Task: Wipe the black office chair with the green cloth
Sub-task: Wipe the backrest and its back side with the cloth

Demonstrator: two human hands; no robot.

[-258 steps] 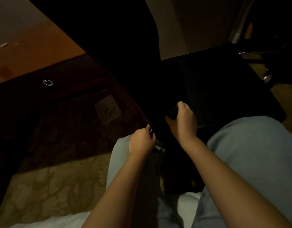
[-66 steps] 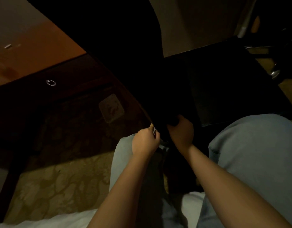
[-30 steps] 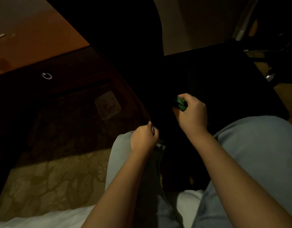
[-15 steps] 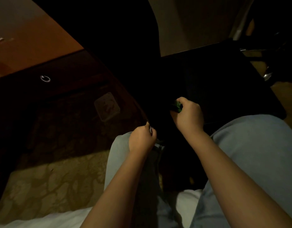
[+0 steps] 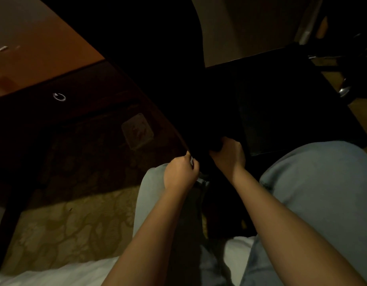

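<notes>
Black chair (image 5: 285,100) dead ahead of both hands, detail lost in dark. Left hand (image 5: 181,174) fisted on chair's near edge, likely bracing against swivel. Right hand (image 5: 228,155) just right of it, fingers curled into back/seat crease: wiping posture. Cloth not visible, presumably balled under right palm, cannot tell. Wood bench (image 5: 44,50) far left of left hand.

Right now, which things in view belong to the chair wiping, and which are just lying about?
Job: black office chair; left hand gripping its edge; right hand curled against it, green cloth presumably inside, unseen.
Lying about: wooden desk; drawer ring pull; carpet.
</notes>
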